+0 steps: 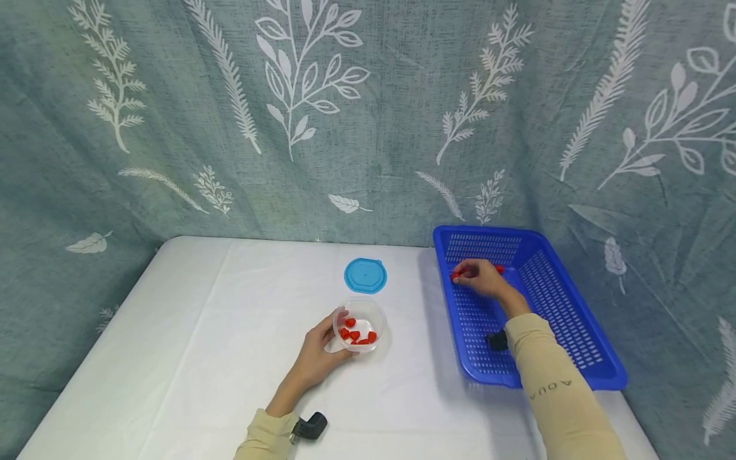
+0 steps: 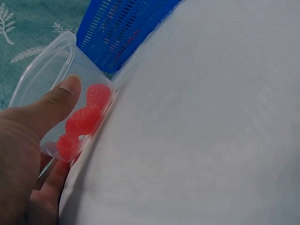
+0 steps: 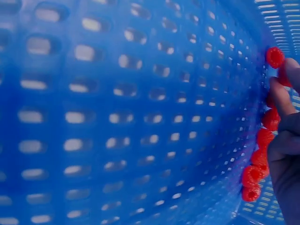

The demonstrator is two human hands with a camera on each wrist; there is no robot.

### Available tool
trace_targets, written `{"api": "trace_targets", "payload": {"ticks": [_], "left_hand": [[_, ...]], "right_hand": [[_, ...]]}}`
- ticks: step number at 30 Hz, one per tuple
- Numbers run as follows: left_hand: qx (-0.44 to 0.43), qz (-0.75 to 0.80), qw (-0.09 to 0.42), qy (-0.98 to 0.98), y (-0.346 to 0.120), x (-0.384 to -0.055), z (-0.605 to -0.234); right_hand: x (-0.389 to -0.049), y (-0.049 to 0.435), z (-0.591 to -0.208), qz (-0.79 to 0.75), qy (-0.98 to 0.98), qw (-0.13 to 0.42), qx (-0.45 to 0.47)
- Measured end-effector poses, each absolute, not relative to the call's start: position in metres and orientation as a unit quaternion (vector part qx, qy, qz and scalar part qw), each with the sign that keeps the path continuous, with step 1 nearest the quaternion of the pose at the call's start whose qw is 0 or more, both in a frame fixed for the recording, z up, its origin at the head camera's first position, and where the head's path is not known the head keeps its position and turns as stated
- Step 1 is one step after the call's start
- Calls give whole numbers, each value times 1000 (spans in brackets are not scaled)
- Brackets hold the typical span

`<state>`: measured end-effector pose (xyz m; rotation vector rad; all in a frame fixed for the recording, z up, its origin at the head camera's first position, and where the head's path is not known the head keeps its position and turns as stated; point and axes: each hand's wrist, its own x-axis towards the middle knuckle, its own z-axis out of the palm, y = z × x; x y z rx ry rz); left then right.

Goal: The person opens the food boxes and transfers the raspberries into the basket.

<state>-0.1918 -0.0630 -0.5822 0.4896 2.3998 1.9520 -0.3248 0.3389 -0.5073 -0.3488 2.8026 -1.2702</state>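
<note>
My left hand holds a clear round plastic tub by its side, thumb and fingers around the wall. Several red raspberries lie at the bottom of the tub, which stands tilted toward the hand in the left wrist view. Inside the blue basket, my right hand reaches down to the far left part. Its thumb and forefinger pinch a raspberry, partly hidden by the fingertips. More raspberries lie in a line along the basket floor beside the hand.
A round light-blue lid lies flat on the white-covered table, just beyond the tub. The basket's slotted walls rise around the right hand. A green leaf-patterned cloth hangs behind the table and at its sides.
</note>
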Motion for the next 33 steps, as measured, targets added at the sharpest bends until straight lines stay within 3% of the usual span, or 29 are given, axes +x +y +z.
{"api": "trace_targets", "payload": {"ticks": [10, 25, 33], "left_hand": [[159, 627, 2, 763, -63, -193, -583], [166, 633, -2, 757, -64, -196, -587], [163, 631, -3, 759, -64, -195, -587]], "right_hand": [[-325, 341, -511, -404, 903, 84, -120], [-326, 338, -506, -382, 908, 86, -148], [-320, 328, -479, -319, 934, 82, -136]]}}
